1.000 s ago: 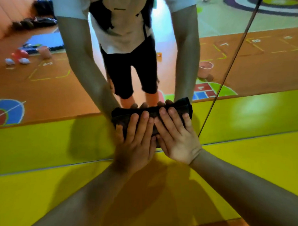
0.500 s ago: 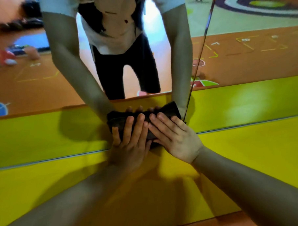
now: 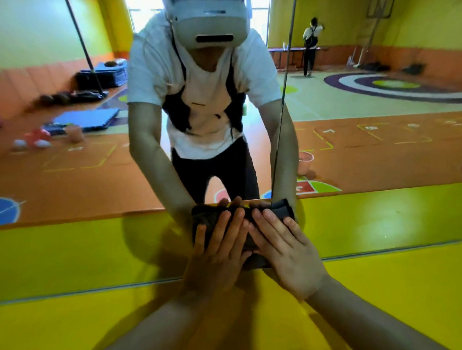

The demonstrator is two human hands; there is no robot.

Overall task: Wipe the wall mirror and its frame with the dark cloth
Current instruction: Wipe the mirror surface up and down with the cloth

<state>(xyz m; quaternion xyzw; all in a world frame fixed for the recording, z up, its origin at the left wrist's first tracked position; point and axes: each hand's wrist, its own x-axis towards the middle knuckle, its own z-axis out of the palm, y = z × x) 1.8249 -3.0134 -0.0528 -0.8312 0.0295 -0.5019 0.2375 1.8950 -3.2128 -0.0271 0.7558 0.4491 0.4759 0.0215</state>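
Low on the wall mirror (image 3: 382, 155), close above its bottom edge: one dark cloth (image 3: 208, 219), folded into a thick pad and pressed flat to the glass. Its right end lies at the foot of a thin vertical seam (image 3: 282, 93) between two mirror panels.

Left hand (image 3: 217, 250): palm on the cloth, fingers straight and close together, pointing up the glass; it presses rather than grips. Right hand (image 3: 289, 254): same posture, fingers straight and angled up to the left, touching the left hand's fingers over the middle of the cloth. Both forearms reach in from the bottom of the view.

Below the mirror: a glossy yellow surface (image 3: 389, 300), meeting the glass along a thin grey strip (image 3: 97, 289) (whether this is the frame cannot be told).

Reflected in the glass: the person bent forward in a white T-shirt (image 3: 211, 122) and a white headset (image 3: 210, 19), fingertips showing over the cloth's top edge; an orange floor (image 3: 92, 181) with painted marks; blue mats (image 3: 87, 119); a pink bucket (image 3: 306, 162); a second person (image 3: 310, 47) standing by the far wall.
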